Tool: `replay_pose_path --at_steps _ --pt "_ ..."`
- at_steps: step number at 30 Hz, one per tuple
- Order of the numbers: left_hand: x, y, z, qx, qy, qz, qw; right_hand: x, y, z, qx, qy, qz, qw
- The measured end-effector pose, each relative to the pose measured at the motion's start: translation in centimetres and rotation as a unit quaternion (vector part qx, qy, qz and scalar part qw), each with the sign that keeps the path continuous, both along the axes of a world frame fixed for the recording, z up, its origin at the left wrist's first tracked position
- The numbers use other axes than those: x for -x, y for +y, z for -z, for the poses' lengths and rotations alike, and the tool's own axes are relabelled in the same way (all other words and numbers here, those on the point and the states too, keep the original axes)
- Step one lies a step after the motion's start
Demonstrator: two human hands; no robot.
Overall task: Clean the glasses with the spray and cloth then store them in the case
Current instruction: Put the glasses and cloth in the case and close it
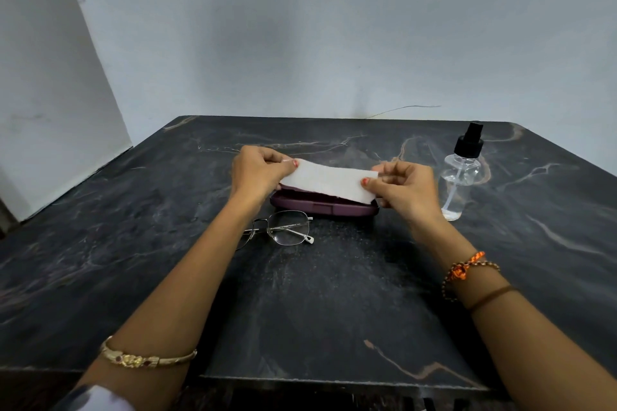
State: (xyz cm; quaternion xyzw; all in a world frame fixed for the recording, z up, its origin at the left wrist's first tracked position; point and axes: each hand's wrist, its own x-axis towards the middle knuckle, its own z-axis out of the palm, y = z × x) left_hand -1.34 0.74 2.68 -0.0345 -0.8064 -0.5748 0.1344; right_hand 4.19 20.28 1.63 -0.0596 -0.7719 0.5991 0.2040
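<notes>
left hand (255,170) pinching cloth (329,183); right hand (405,188) pinching cloth; above case (324,207); glasses (283,232) near

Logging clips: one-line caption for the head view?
Both hands stretch a white cloth above the case, glasses nearby.

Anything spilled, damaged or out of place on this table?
Nothing stands out. The spray bottle stands upright, the glasses lie folded on the table before the case, and both hands hold the cloth above it.
</notes>
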Motion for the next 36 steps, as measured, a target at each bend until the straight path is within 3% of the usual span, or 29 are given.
replay_pose_path --at_steps 6,12,21,30,36 --pt "-0.16 -0.11 -0.14 0.200 0.007 -0.021 0.980 0.22 0.05 0.46 -0.151 -0.017 0.043 0.987" --pt "-0.13 -0.43 -0.06 0.293 -0.018 -0.012 0.956 -0.18 -0.44 0.26 -0.246 -0.023 0.031 0.968" --pt "0.10 -0.50 0.29 0.317 -0.006 -0.001 0.948 -0.04 -0.76 0.55 -0.317 -0.036 0.019 0.948" --pt "0.05 -0.72 0.05 0.299 -0.051 0.030 0.952 -0.03 -0.56 0.75 -0.341 -0.014 0.013 0.940" --pt "0.38 -0.83 0.44 0.281 -0.060 0.016 0.958 -0.23 -0.77 0.40 -0.449 0.002 0.001 0.894"
